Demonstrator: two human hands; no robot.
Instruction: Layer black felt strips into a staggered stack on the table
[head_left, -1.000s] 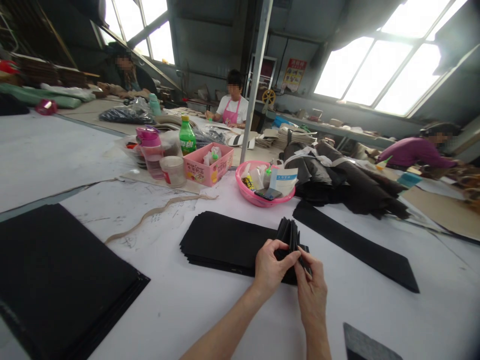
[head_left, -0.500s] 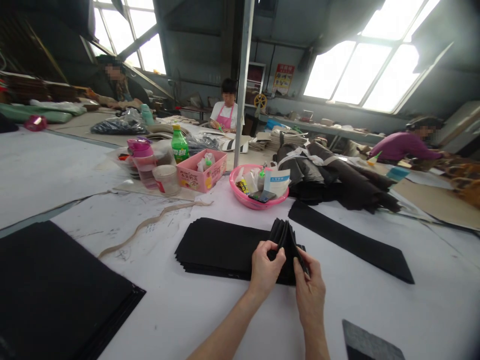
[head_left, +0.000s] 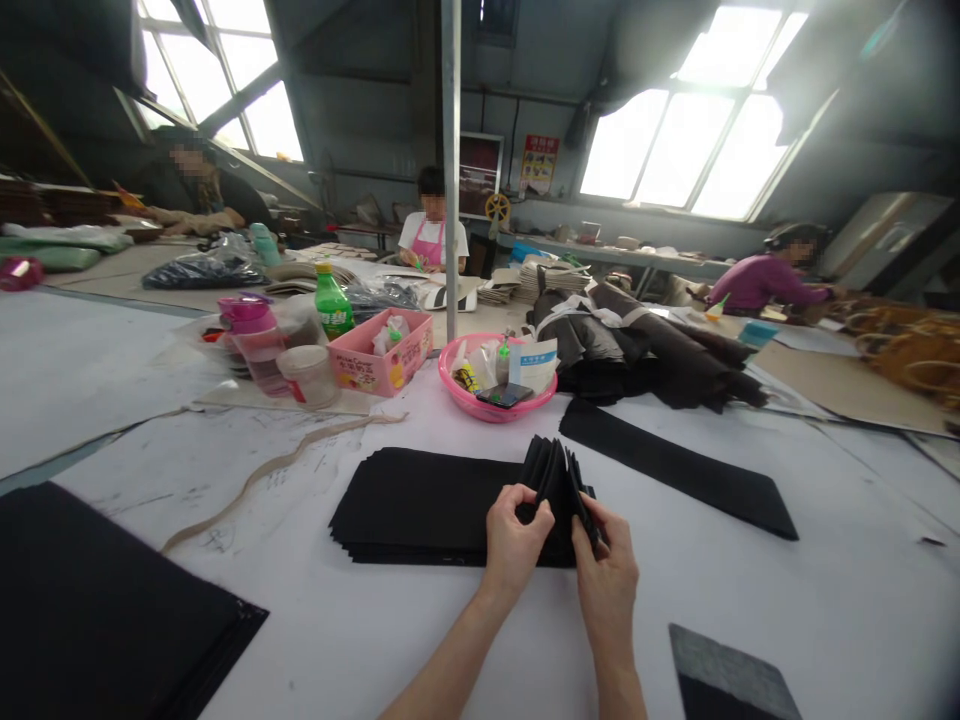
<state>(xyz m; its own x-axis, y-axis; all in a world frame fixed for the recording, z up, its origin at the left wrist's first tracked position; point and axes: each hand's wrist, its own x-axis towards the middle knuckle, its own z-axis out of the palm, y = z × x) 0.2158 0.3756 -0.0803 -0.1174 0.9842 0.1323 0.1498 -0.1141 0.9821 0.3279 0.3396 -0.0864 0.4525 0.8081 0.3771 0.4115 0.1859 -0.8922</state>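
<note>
A stack of black sheets (head_left: 420, 500) lies on the white table (head_left: 750, 610) in front of me. Its right end is lifted and fanned upward into several separate edges (head_left: 553, 468). My left hand (head_left: 516, 538) pinches the fanned edges from the left, fingers curled. From the right, my right hand (head_left: 604, 577) grips the same fanned end, thumb and fingers closed on the sheets.
A long black strip (head_left: 675, 470) lies to the right, a dark piece (head_left: 731, 682) at the front right, a big black stack (head_left: 97, 620) at the front left. Behind are a pink bowl (head_left: 495, 405), pink box (head_left: 379, 355), green bottle (head_left: 331, 300), dark fabric heap (head_left: 637, 350), a pole (head_left: 451, 170) and three seated people.
My head has tilted and the view has drifted, so the stack sits a little lower left in view. Both hands keep their grip on the fanned sheet ends.
</note>
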